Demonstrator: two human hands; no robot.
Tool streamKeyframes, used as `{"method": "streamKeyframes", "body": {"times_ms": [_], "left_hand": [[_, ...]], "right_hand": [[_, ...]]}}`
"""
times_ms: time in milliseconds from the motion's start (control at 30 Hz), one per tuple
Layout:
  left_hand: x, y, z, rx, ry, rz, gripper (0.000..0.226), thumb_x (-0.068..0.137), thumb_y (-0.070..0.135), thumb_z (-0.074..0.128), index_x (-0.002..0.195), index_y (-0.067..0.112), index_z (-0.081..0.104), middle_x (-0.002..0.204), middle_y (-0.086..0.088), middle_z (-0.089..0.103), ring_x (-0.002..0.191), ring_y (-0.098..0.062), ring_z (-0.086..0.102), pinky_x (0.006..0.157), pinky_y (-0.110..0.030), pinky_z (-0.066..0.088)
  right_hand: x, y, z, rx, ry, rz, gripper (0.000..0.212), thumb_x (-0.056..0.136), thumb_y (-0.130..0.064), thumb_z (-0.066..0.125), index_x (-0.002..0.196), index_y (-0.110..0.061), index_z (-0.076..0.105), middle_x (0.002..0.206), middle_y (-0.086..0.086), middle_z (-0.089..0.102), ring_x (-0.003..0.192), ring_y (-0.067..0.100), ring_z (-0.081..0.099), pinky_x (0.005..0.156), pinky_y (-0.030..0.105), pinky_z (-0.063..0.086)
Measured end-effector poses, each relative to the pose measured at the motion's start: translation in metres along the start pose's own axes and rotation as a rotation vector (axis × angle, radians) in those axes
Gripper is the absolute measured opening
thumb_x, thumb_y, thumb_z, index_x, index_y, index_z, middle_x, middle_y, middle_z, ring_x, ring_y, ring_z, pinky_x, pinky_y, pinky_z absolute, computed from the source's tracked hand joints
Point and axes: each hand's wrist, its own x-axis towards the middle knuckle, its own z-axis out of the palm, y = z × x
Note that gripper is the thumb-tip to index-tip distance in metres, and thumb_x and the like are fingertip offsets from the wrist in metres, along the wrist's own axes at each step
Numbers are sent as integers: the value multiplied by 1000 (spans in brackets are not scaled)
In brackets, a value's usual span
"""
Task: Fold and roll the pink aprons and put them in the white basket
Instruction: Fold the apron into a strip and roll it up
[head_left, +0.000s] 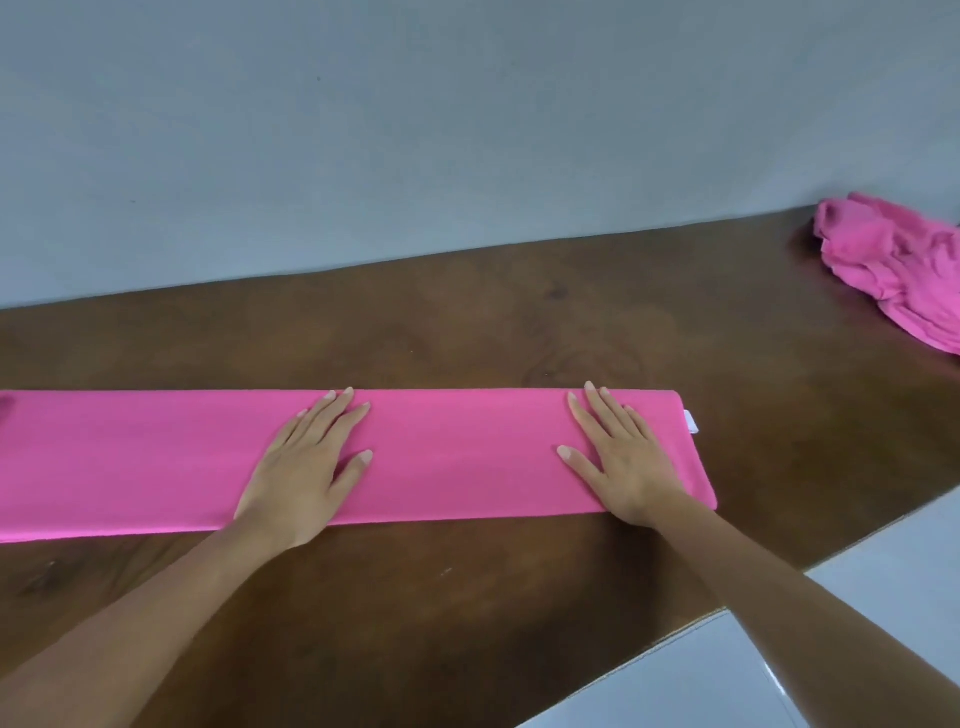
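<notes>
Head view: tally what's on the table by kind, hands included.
folded pink apron: 1
crumpled pink heap: 1, pieces in it cannot be told
white tag: 1, at the folded apron's right end
hands: 2, left hand and right hand, both flat on the folded apron
Total: 5

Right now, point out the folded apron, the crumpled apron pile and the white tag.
folded apron (457, 457): head view, strip's middle.
crumpled apron pile (893, 270): head view, heap's centre.
white tag (691, 421): head view, tag's middle.
</notes>
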Motion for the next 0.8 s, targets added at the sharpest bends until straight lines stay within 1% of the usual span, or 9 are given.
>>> {"method": "streamKeyframes", "body": {"times_ms": [100,200,300,367,500,600,667,733,800], "left_hand": [[0,1,0,11,-6,-12,72,98,66,10,162,33,16,169,14,3,155,-3,-4,127,-33,4],[-1,2,0,20,-18,-18,73,97,67,9,162,33,15,169,14,4,155,-4,-2,127,-35,6],[0,3,-1,27,-17,-25,74,96,68,7,162,34,15,169,14,4,155,-3,-2,127,-34,6],[-1,5,-1,35,-16,-31,74,96,69,6,162,34,15,169,15,3,155,-2,-3,127,-32,5],[-1,11,0,66,-3,-62,74,95,68,3,161,36,13,169,15,3,154,-2,-2,126,-29,2],[-7,19,3,90,16,-114,74,95,66,2,161,35,17,169,12,8,155,-6,3,125,-30,2],[-16,23,7,73,57,-189,75,96,65,3,161,33,21,169,9,12,155,-9,8,125,-31,5],[-28,28,10,56,92,-258,76,96,65,4,161,30,21,169,8,13,156,-10,7,125,-32,6],[-45,34,13,50,102,-306,77,97,67,4,162,29,16,169,8,9,156,-9,3,126,-33,5]], "right_hand": [[-1,31,-2,8,-4,-17,86,85,-81,-10,157,-35,-19,165,-10,-25,152,9,-21,127,40,-2],[-1,54,-2,-30,-5,-63,86,86,-82,-11,157,-35,-18,165,-9,-24,152,9,-20,127,41,1],[-2,70,-4,-48,-4,-99,85,87,-81,-11,157,-35,-17,165,-9,-25,152,8,-21,127,39,-4],[-4,74,-6,-49,-6,-106,85,86,-81,-11,157,-36,-18,164,-10,-26,151,8,-23,127,39,-5],[-5,74,-7,-82,-15,-77,89,80,-83,-20,157,-38,-19,163,-7,-26,152,21,-24,126,45,-5],[-5,74,-7,-77,-18,-69,92,77,-84,-21,157,-39,-16,164,-5,-26,152,23,-23,126,46,-6],[-4,77,-6,-61,-30,-72,92,77,-84,-18,157,-39,-17,163,-6,-28,152,22,-24,126,46,-6],[-2,83,-5,-23,-42,-88,93,75,-88,-15,156,-42,-17,162,-6,-29,151,21,-27,126,49,-3],[-4,90,-2,26,-60,-107,93,75,-92,-9,155,-46,-16,163,-9,-28,150,18,-28,126,52,-1]]}}
